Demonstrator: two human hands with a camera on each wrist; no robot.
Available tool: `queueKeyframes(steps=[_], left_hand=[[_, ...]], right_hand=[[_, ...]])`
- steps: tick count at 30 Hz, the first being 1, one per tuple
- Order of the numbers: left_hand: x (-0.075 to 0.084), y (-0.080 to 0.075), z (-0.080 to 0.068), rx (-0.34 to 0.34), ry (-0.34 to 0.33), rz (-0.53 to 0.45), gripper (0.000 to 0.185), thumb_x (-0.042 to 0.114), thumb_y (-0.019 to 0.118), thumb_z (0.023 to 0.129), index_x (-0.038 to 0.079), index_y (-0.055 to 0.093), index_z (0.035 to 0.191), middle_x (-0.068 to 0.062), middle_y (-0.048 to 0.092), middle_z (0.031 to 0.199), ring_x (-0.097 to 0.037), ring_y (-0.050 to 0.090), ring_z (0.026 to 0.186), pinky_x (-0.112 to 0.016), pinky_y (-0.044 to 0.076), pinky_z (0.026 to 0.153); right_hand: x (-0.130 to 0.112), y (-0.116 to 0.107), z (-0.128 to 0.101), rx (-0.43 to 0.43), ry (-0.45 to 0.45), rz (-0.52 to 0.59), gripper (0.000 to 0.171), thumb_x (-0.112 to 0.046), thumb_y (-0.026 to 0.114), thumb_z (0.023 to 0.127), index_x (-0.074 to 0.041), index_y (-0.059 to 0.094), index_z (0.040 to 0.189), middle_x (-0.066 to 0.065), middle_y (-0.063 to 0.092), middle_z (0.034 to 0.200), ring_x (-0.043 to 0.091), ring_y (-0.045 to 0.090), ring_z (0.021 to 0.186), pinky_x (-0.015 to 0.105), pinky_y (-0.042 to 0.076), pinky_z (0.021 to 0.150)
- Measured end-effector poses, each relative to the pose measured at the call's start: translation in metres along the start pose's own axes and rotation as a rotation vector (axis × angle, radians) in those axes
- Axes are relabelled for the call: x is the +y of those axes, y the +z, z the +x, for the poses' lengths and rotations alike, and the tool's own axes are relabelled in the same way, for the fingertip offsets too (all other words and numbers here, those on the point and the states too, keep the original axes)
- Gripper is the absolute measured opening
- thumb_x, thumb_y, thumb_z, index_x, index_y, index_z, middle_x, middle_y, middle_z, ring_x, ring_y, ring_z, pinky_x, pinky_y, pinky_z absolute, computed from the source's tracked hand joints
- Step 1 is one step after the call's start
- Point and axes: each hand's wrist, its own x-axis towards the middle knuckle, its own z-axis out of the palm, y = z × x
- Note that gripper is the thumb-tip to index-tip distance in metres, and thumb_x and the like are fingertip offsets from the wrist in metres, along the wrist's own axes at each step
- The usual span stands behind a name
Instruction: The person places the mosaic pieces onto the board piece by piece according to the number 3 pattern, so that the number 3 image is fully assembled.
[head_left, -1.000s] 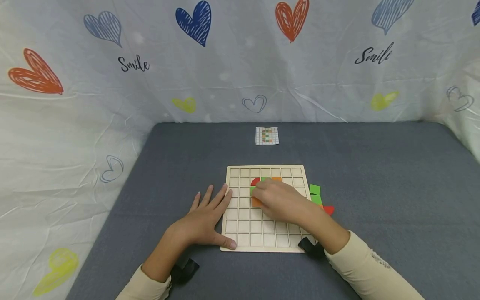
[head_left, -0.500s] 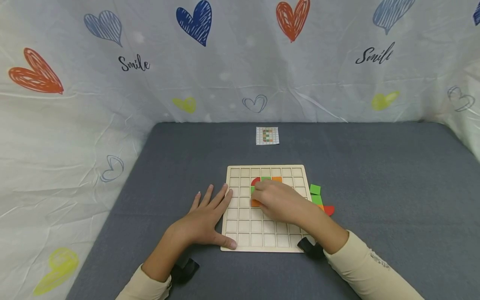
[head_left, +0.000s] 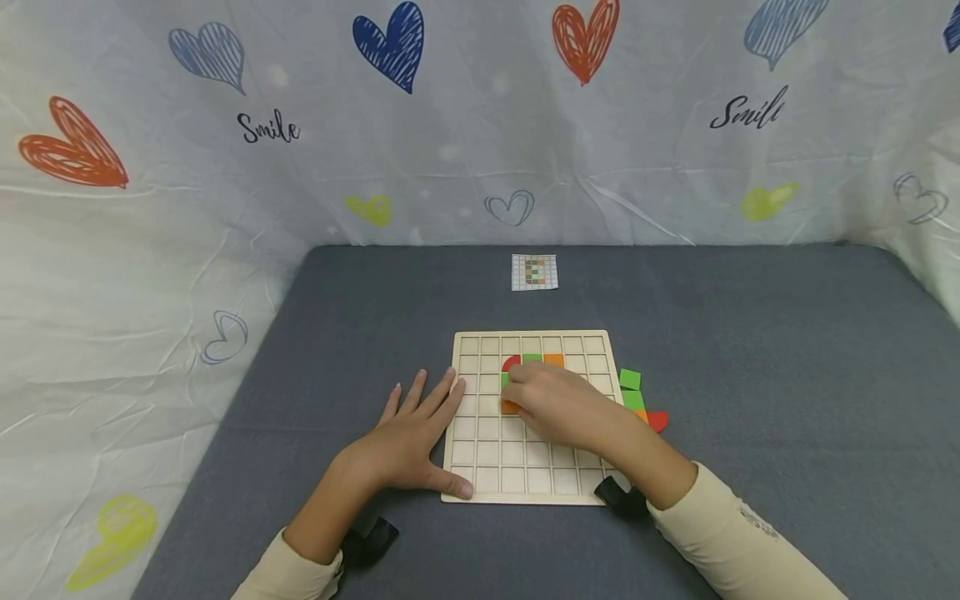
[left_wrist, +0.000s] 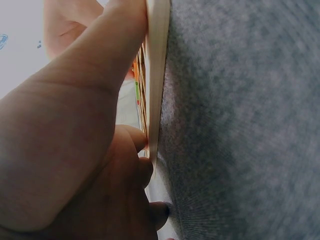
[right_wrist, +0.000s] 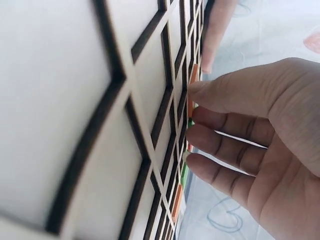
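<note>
A wooden grid board (head_left: 487,454) lies on the table. My left hand (head_left: 408,442) rests with spread fingers along its left edge, the thumb over the front left corner. In the left wrist view, this hand (left_wrist: 100,100) touches the board's side (left_wrist: 159,65). My right hand (head_left: 566,404) is over the board's middle, its fingers curled at an orange tile (head_left: 510,408) in the third column. In the right wrist view, the thumb touches that orange tile (right_wrist: 194,75); the fingertips partly hide it. Beyond are a red rounded tile (head_left: 512,362), a green tile (head_left: 532,357) and another orange tile (head_left: 553,359).
Loose green tiles (head_left: 631,380) and a red rounded tile (head_left: 657,421) lie by the board's right edge, an orange one partly hidden among them. A small pattern card (head_left: 535,272) lies farther back. A white curtain with hearts (head_left: 480,125) hangs behind the table.
The orange tile under my right fingers has shifted slightly left and now lines up with the column. My right fingers have moved very little; my left hand has stayed put.
</note>
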Motion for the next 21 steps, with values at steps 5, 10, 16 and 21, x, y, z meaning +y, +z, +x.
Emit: queueKeyframes(steps=[5, 10, 16, 21], left_hand=[[0.0, 0.0, 0.001, -0.013, -0.014, -0.007, 0.121, 0.082, 0.051, 0.056, 0.02, 0.0, 0.146, 0.002, -0.009, 0.15, -0.031, -0.011, 0.133, -0.056, 0.0, 0.102], [-0.001, 0.001, 0.001, -0.019, -0.033, -0.014, 0.122, 0.083, 0.051, 0.054, 0.022, 0.0, 0.146, 0.004, -0.01, 0.15, -0.03, -0.013, 0.133, -0.055, -0.001, 0.102], [-0.001, 0.001, 0.001, -0.01, -0.029, -0.013, 0.122, 0.083, 0.052, 0.054, 0.022, 0.0, 0.146, 0.004, -0.01, 0.15, -0.03, -0.012, 0.133, -0.055, -0.001, 0.102], [0.0, 0.0, 0.0, -0.013, -0.031, -0.018, 0.122, 0.083, 0.052, 0.054, 0.022, 0.0, 0.146, 0.004, -0.01, 0.15, -0.03, -0.012, 0.133, -0.055, -0.001, 0.102]], right_hand=[[0.008, -0.002, -0.01, 0.018, -0.022, 0.062, 0.019, -0.004, 0.054, 0.082, -0.019, 0.061, 0.073, -0.012, 0.041, 0.069, 0.007, 0.039, 0.065, 0.022, 0.036, 0.062], [0.026, -0.007, -0.029, 0.063, -0.028, 0.105, 0.02, 0.0, 0.054, 0.081, -0.017, 0.064, 0.077, -0.011, 0.049, 0.074, 0.008, 0.043, 0.071, 0.025, 0.039, 0.066], [0.048, -0.019, -0.059, 0.081, 0.127, 0.059, 0.017, -0.003, 0.06, 0.081, -0.014, 0.069, 0.09, -0.004, 0.059, 0.089, 0.012, 0.051, 0.083, 0.029, 0.043, 0.071], [0.066, -0.028, -0.078, 0.026, 0.267, 0.005, 0.016, -0.006, 0.063, 0.081, -0.01, 0.069, 0.096, 0.0, 0.06, 0.092, 0.016, 0.052, 0.083, 0.033, 0.044, 0.07]])
